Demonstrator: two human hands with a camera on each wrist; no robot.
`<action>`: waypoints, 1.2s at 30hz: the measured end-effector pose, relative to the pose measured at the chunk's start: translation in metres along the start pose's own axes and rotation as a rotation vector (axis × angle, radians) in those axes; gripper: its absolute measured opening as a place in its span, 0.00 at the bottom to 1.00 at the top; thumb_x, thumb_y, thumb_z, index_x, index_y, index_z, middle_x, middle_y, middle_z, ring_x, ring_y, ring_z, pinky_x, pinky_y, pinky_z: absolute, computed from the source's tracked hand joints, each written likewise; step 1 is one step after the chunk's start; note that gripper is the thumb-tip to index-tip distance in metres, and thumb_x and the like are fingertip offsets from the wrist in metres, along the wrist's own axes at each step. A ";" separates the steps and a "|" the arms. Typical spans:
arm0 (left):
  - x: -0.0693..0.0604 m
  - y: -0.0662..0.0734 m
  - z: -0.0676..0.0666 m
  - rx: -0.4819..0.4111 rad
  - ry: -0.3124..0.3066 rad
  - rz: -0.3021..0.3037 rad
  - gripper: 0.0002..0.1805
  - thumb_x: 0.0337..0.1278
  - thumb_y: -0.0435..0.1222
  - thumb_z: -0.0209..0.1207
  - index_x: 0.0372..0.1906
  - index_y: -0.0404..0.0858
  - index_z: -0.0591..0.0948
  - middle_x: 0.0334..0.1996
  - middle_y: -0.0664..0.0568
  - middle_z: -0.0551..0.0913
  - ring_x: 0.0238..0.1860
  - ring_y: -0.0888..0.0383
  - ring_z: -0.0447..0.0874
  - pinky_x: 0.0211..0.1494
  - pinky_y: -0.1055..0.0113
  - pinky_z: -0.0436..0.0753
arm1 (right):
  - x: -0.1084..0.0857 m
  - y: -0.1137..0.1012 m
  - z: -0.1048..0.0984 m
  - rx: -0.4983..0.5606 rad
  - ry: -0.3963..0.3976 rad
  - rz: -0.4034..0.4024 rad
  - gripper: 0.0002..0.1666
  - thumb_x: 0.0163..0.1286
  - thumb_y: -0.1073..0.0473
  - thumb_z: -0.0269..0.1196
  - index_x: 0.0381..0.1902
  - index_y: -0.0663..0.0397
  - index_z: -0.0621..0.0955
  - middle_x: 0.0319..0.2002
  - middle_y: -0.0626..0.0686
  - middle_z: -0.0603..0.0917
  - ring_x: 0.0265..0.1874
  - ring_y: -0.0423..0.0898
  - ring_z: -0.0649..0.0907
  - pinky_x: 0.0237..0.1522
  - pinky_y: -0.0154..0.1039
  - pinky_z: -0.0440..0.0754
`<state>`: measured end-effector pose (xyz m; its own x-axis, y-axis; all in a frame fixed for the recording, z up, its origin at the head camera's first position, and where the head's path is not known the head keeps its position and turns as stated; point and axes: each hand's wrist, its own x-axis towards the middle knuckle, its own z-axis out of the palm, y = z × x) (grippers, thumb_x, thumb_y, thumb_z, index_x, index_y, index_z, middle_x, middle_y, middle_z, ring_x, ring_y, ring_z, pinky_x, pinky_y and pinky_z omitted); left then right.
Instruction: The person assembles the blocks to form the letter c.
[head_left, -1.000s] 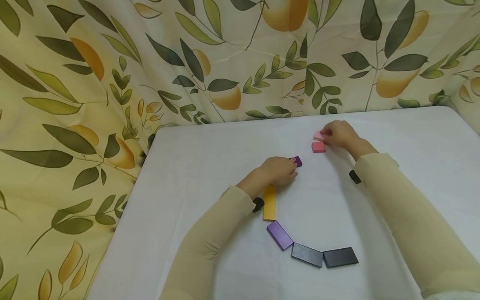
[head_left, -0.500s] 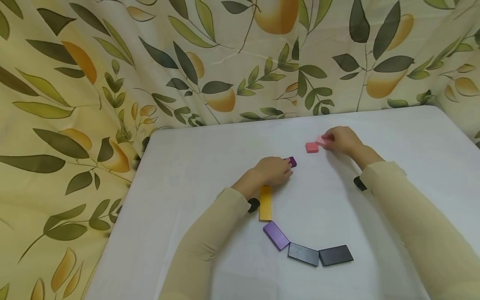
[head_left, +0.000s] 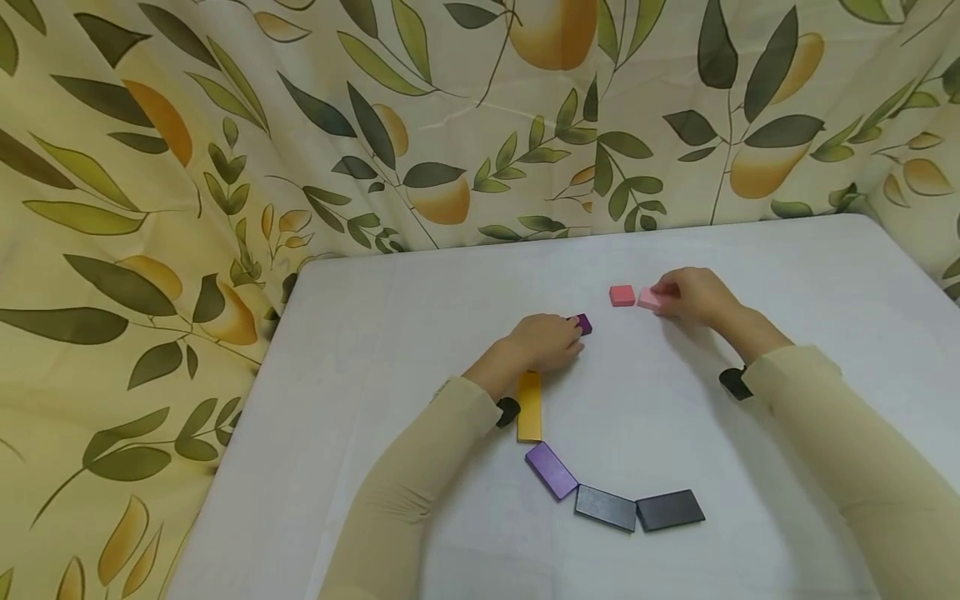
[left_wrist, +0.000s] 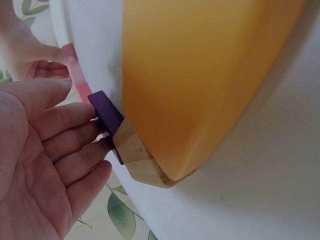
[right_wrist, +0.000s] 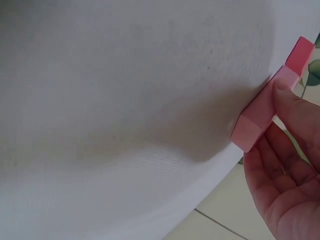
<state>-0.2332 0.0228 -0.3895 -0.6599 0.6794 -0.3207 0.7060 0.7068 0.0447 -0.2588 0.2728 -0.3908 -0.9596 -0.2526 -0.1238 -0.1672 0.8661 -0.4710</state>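
My left hand rests beside a dark purple block, its fingertips touching it and the thumb held apart in the left wrist view. A plain wooden block adjoins the purple one there; in the head view my hand hides it. Farther right, my right hand pinches a light pink block between thumb and fingers. This block sits at the right end of a coral-pink block. Under my left wrist a yellow block continues the curved row.
A violet block, a dark grey block and a black block carry on the curve toward the near side, touching end to end. All lie on a white-covered table. A leaf-and-fruit patterned curtain hangs behind and left.
My right hand has brought the light pink block from behind the coral-pink block round to its right side, nearer me. The left hand stays at the dark purple block. The head view shifted slightly.
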 end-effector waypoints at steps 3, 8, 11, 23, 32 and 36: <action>0.000 0.000 0.000 0.002 0.006 0.002 0.22 0.69 0.47 0.41 0.59 0.41 0.74 0.48 0.53 0.78 0.40 0.60 0.75 0.51 0.70 0.73 | -0.004 -0.002 0.001 0.002 -0.007 0.005 0.22 0.58 0.66 0.65 0.47 0.77 0.75 0.44 0.73 0.75 0.43 0.65 0.72 0.49 0.60 0.67; 0.001 0.000 0.001 0.009 -0.002 0.000 0.23 0.70 0.47 0.41 0.60 0.41 0.73 0.53 0.53 0.76 0.45 0.59 0.76 0.54 0.69 0.71 | -0.009 -0.006 0.005 0.006 0.003 -0.005 0.22 0.58 0.66 0.65 0.47 0.77 0.75 0.44 0.73 0.76 0.43 0.64 0.72 0.49 0.59 0.68; 0.001 0.000 0.001 0.007 -0.003 -0.002 0.22 0.70 0.47 0.41 0.60 0.42 0.73 0.59 0.53 0.73 0.49 0.58 0.75 0.57 0.68 0.69 | -0.012 -0.008 0.009 0.003 0.020 -0.033 0.21 0.56 0.67 0.66 0.45 0.76 0.76 0.42 0.72 0.77 0.41 0.62 0.74 0.47 0.57 0.69; 0.002 0.000 0.001 -0.001 0.014 -0.003 0.19 0.69 0.46 0.41 0.52 0.41 0.77 0.57 0.53 0.75 0.42 0.60 0.76 0.52 0.70 0.72 | -0.016 -0.024 0.016 0.003 0.027 -0.096 0.19 0.54 0.69 0.67 0.43 0.76 0.78 0.41 0.71 0.79 0.41 0.61 0.75 0.47 0.56 0.71; 0.001 0.000 -0.001 -0.013 -0.001 -0.011 0.20 0.69 0.46 0.41 0.53 0.41 0.76 0.55 0.52 0.76 0.40 0.60 0.75 0.52 0.71 0.72 | -0.016 -0.032 0.022 0.014 0.017 -0.094 0.20 0.55 0.69 0.66 0.45 0.75 0.78 0.44 0.71 0.78 0.44 0.62 0.75 0.50 0.56 0.70; 0.002 0.000 -0.001 -0.020 0.000 -0.007 0.20 0.69 0.46 0.42 0.53 0.41 0.76 0.53 0.52 0.77 0.38 0.60 0.74 0.50 0.71 0.72 | -0.016 -0.034 0.026 0.026 0.018 -0.102 0.20 0.55 0.70 0.66 0.46 0.75 0.78 0.44 0.70 0.78 0.45 0.62 0.75 0.51 0.57 0.69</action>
<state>-0.2342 0.0244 -0.3894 -0.6650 0.6742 -0.3213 0.6959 0.7155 0.0613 -0.2314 0.2359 -0.3958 -0.9417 -0.3312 -0.0588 -0.2587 0.8247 -0.5029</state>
